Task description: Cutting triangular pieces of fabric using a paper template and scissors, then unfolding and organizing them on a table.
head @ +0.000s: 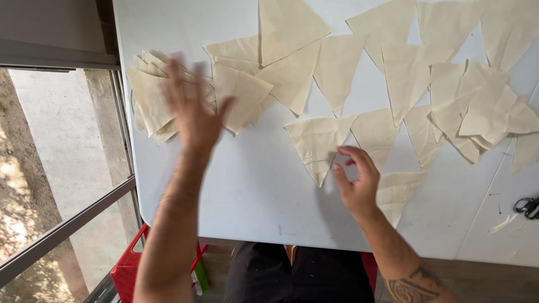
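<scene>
Several cream fabric triangles lie spread over a white table. My left hand is blurred with motion, fingers spread, hovering over a stack of triangles at the table's left edge and holding nothing. My right hand rests lower on the table with its fingers curled, fingertips touching the lower corner of a single triangle and beside another triangle. A further triangle lies partly under the right hand's wrist side.
Overlapping triangles pile up at the right. Black scissors sit at the far right edge. A window frame runs along the left, and a red container stands on the floor under the table's corner.
</scene>
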